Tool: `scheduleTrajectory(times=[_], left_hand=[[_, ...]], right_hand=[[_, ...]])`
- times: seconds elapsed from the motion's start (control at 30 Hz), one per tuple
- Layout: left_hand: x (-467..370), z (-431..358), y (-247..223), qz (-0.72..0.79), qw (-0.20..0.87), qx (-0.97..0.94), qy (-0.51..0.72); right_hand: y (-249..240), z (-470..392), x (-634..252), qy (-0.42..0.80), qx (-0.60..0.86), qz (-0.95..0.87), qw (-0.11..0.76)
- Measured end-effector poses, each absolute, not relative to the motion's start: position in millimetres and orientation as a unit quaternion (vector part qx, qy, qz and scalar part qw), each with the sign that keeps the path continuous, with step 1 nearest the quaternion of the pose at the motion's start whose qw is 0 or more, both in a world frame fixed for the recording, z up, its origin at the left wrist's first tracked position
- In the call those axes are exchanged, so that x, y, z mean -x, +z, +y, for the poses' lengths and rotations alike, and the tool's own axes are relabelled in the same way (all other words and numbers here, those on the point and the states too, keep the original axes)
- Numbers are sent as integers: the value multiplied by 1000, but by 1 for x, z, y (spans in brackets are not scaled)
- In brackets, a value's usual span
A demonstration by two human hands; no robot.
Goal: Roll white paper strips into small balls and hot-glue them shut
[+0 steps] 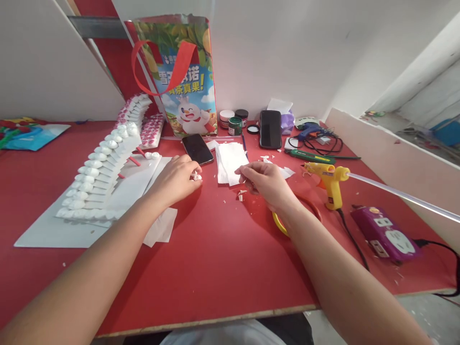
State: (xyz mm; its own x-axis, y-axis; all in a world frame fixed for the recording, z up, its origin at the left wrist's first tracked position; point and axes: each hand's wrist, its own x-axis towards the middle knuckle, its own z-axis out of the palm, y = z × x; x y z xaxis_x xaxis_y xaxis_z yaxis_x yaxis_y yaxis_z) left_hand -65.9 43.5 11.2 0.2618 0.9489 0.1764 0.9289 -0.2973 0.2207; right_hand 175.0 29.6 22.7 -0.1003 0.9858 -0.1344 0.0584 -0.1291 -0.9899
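Observation:
My left hand (177, 179) rests near the middle of the red table, its fingers curled round a small white crumpled piece (196, 176). To its left stands a curved row of white bud-shaped pieces (94, 165) on white boards (46, 230). My right hand (264, 181) is bent over the near right edge of a stack of white tissue sheets (228, 160), thumb and forefinger pressed together; whether anything is between them is too small to tell. Small white and reddish scraps (241, 194) lie just below those fingers.
Behind are a colourful bag (189, 96), paint jars (235, 125) and two phones (197, 148). At the right lie a yellow glue gun (330, 182) with a long clear stick, a purple power socket (384, 235), cables, a green tool (312, 156) and a tape roll (280, 224) beneath my right wrist.

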Motion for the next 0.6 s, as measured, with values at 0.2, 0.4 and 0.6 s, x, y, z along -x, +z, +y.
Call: scheduleTrajectory(times=[0.2, 0.4, 0.6], left_hand=[[65, 32, 5, 523, -17, -835, 170], [74, 33, -1, 523, -15, -832, 186], [50, 25, 25, 526, 80, -787, 312]], right_hand=[[14, 31, -178, 204, 523, -734, 382], [5, 29, -179, 98, 491, -839, 214], [-3, 40, -184, 123, 504, -823, 230]])
